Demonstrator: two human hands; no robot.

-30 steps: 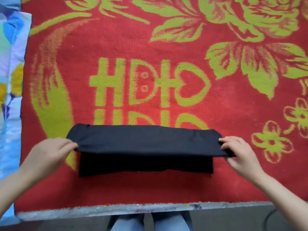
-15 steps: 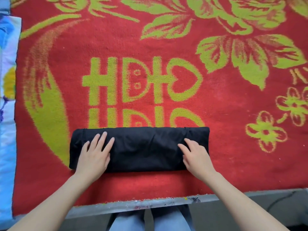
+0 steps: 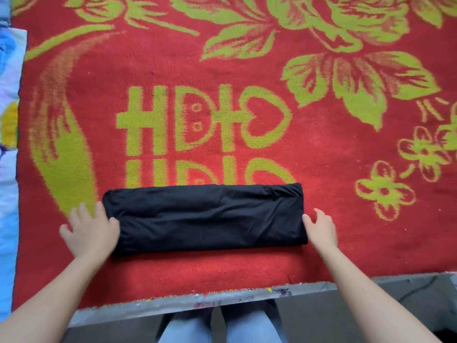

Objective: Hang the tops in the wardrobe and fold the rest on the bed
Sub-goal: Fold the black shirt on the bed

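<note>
garment (image 3: 205,216): black, folded to a long flat band, lying crosswise on the red blanket (image 3: 346,256), near the bed's front edge; which kind of garment can't tell
why there: long side runs parallel to the edge, so both ends are in reach w/o leaning, prob deliberate
left hand (image 3: 89,231): at the band's left end, fingers straight & spread, gripping nothing; thumb side just touches the cloth, other fingers over the blanket; bit blurred
right hand (image 3: 321,230): at the right end, fingers relaxed & lightly bent, clasping nothing; thumb against the end edge
why hands so: one per end, looks like squaring the band or getting set to take the ends for a crosswise fold
stage: part-folded; band looks too long to stack, prob 1-2 more folds needed
blanket: fuzzy pile w/ green flowers; should keep the cloth from sliding while folding
risk: layers may slip apart when an end is lifted; wrinkles on top, esp. top right, could get folded in
rest: blue patterned sheet (image 3: 10,194) at far left; jeans (image 3: 247,328) below the bed edge; wardrobe not in view
</note>
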